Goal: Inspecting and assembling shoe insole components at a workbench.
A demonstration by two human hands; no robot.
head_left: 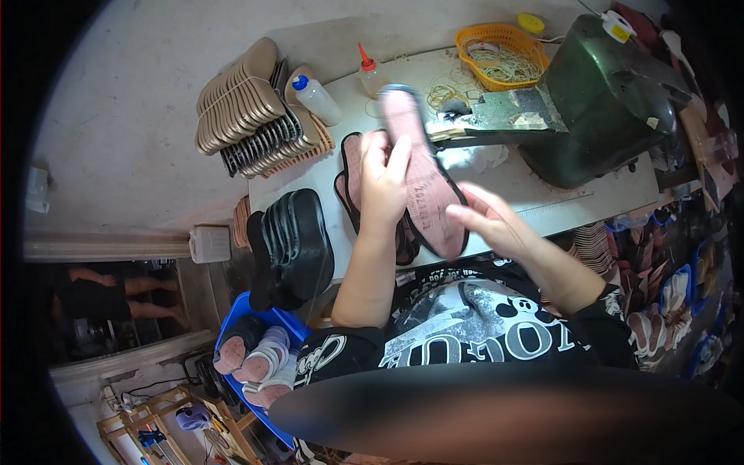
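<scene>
A long shoe insole [434, 194] with a pink face and a black edge is held up over the table in front of me. My left hand [381, 174] is closed on its left edge near the middle, thumb lying across the pink face. At the lower right edge, my right hand [490, 221] grips the wider end between thumb and fingers. Behind my left wrist lie more pink, black-edged insoles [351, 167], partly hidden by the hand and forearm. Just beyond the held piece stands the lit arm of a green sewing machine [504, 116].
A bundle of tan insoles [236, 108] and a stack of black ones [291, 244] sit to the left. Two squeeze bottles, one blue-capped [318, 101] and one red-tipped [370, 76], stand behind. A yellow basket [470, 35] holds rubber bands. A blue crate [287, 322] holds rolled bundles.
</scene>
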